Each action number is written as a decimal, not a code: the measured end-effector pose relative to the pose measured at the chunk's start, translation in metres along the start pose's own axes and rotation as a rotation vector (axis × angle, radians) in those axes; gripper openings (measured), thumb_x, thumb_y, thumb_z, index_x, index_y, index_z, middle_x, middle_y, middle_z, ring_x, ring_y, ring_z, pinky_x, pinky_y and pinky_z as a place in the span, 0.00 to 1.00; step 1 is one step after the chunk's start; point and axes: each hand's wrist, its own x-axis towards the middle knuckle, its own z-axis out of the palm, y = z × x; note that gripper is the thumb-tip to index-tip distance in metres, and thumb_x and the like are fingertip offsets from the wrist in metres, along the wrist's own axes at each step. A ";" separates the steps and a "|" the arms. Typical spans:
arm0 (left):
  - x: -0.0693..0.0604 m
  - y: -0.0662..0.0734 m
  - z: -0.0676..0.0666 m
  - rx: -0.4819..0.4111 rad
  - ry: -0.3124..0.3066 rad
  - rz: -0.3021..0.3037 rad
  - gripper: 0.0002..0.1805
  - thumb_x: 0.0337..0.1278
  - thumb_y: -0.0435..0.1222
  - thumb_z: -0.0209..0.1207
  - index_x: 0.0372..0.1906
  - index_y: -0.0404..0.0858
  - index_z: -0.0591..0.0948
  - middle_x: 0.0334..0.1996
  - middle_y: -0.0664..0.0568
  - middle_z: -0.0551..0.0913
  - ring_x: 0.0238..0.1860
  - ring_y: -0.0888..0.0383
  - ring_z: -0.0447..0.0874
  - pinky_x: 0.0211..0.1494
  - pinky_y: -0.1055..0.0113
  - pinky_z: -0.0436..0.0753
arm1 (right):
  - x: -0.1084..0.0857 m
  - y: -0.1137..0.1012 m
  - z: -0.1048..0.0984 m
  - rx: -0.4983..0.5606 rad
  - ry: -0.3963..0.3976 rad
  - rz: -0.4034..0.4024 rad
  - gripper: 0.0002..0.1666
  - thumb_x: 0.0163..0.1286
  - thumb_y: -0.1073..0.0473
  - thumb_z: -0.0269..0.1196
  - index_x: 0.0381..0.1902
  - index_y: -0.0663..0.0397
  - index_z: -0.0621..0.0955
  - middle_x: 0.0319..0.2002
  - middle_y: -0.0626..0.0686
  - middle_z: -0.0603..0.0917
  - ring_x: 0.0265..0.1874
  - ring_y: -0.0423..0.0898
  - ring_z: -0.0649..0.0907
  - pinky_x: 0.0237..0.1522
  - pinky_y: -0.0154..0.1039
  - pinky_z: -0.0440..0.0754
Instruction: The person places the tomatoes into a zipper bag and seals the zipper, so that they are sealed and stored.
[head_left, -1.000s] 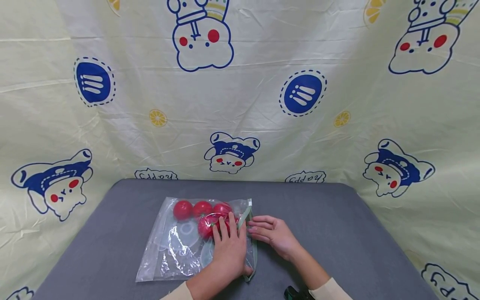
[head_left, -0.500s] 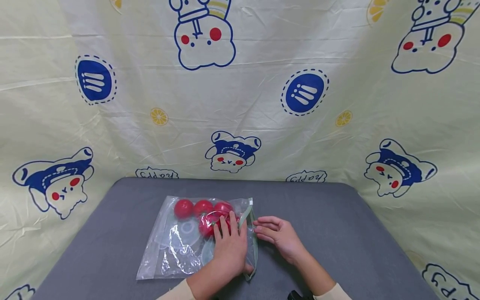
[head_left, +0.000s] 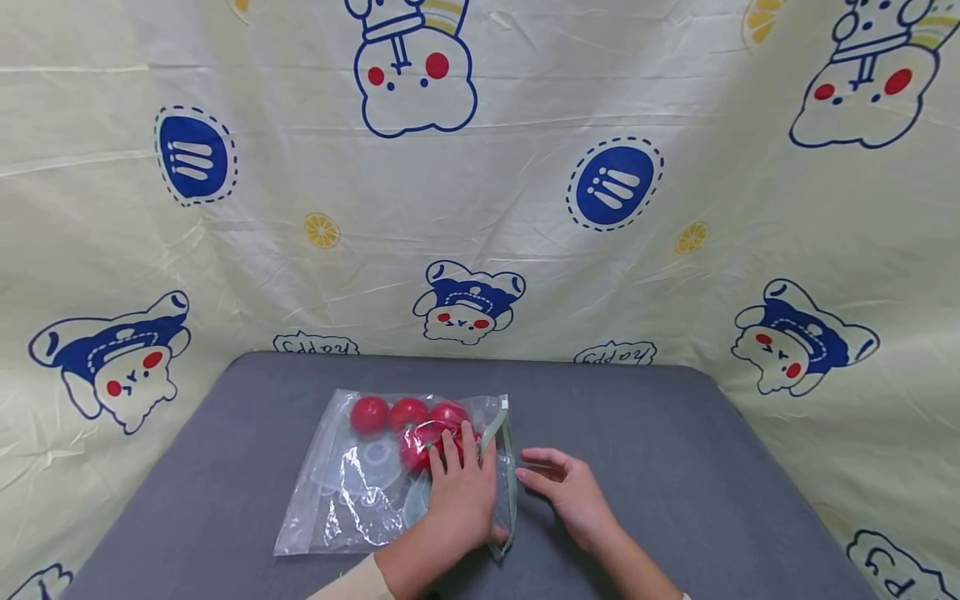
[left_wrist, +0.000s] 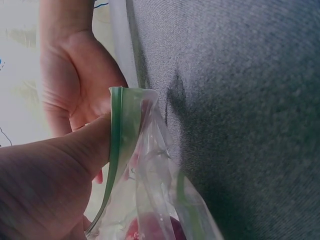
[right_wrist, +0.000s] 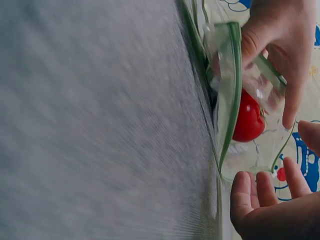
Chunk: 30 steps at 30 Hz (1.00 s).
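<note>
A clear zip-top bag [head_left: 303,517] with green edging lies flat on the grey table, its mouth facing right. Several red tomatoes [head_left: 369,415] are inside, grouped toward the far side. My left hand [head_left: 461,496] rests across the mouth end with its fingers spread straight over the tomatoes. In the left wrist view its thumb reaches behind the green zip strip [left_wrist: 115,130]. The right wrist view shows the mouth parted, with one tomato [right_wrist: 248,120] just inside. My right hand [head_left: 573,496] hovers right of the mouth, fingers slightly bent, holding nothing and apart from the bag.
Under everything is a grey cloth-covered table [head_left: 660,450]. Behind and beside it hangs a pale sheet [head_left: 495,192] printed with cartoon figures and orange slices. Pale round shapes [head_left: 378,454] show through the bag's near part.
My right hand has drawn back from the bag's mouth, moving a little right and nearer to me. The left hand and tomatoes keep their place; the whole view has shifted slightly.
</note>
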 end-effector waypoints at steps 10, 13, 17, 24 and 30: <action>-0.002 -0.001 -0.003 -0.013 0.005 0.019 0.64 0.27 0.55 0.83 0.78 0.48 0.64 0.81 0.37 0.54 0.80 0.29 0.51 0.78 0.33 0.58 | -0.024 0.002 0.003 0.058 -0.074 0.111 0.37 0.67 0.58 0.72 0.69 0.68 0.72 0.65 0.67 0.76 0.52 0.46 0.84 0.54 0.44 0.87; -0.002 -0.001 -0.005 -0.023 -0.001 0.024 0.64 0.28 0.55 0.82 0.78 0.49 0.64 0.81 0.37 0.54 0.80 0.29 0.50 0.78 0.33 0.58 | -0.031 0.001 0.004 0.083 -0.103 0.160 0.41 0.68 0.57 0.71 0.72 0.69 0.68 0.66 0.69 0.74 0.53 0.47 0.83 0.57 0.47 0.86; -0.002 -0.002 -0.007 -0.033 -0.012 0.032 0.63 0.29 0.55 0.82 0.79 0.50 0.64 0.82 0.37 0.53 0.80 0.29 0.50 0.78 0.33 0.58 | -0.040 0.000 0.005 0.098 -0.132 0.209 0.46 0.68 0.54 0.72 0.74 0.69 0.63 0.67 0.70 0.73 0.53 0.47 0.83 0.59 0.49 0.85; -0.003 -0.003 -0.011 -0.050 0.010 0.037 0.63 0.30 0.56 0.81 0.79 0.51 0.63 0.82 0.37 0.53 0.80 0.28 0.50 0.78 0.33 0.59 | -0.051 0.002 0.005 0.134 -0.194 0.211 0.49 0.69 0.56 0.70 0.75 0.73 0.58 0.68 0.73 0.70 0.54 0.47 0.84 0.59 0.48 0.85; -0.005 -0.007 -0.014 -0.076 0.039 0.067 0.57 0.35 0.57 0.79 0.77 0.55 0.67 0.81 0.37 0.54 0.79 0.28 0.50 0.77 0.33 0.59 | -0.058 0.004 0.005 0.196 -0.231 0.248 0.51 0.69 0.56 0.70 0.75 0.77 0.55 0.65 0.71 0.74 0.54 0.47 0.84 0.58 0.46 0.85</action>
